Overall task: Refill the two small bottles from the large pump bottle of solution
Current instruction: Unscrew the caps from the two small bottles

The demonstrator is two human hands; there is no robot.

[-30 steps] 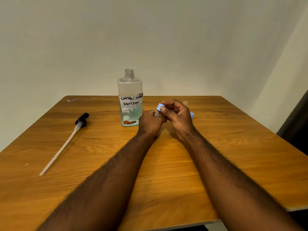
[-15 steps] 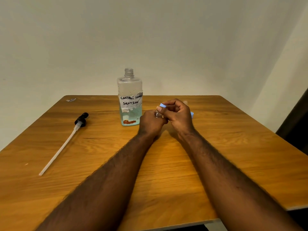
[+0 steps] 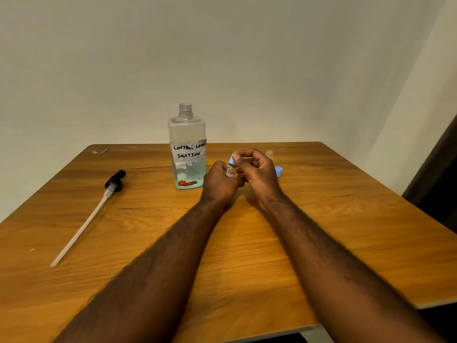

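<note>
Small clear plastic bottle (image 3: 230, 171), first of two: held upright just above the brown wooden table (image 3: 247, 256), in front of you. Your left hand (image 3: 218, 180) grips its body with the fingers curled round it. Your right hand (image 3: 259, 172) pinches its pale blue screw cap (image 3: 231, 160) between thumb and forefinger, the other fingers curled. The cap sits on the neck; whether it is coming off or going on cannot be told, nor the bottle's fill level.

Left, well apart: black pump head with long white dip tube (image 3: 115, 180), lying flat on the table.

Just beyond your left hand: large clear rectangular bottle (image 3: 188, 134), neck open, pale blue-green liquid in its lower part. Its taped white label (image 3: 189, 152) reads "CONTA… LENS SOLUTION" in handwriting; the first word's end is unclear.

Behind your right hand: loose pale blue cap (image 3: 279, 171) on the table, and the second small clear bottle (image 3: 269, 154), uncapped, contents indiscernible.

Progress, as judged: pump removed and one small bottle opened. No finished refill can be confirmed.
</note>
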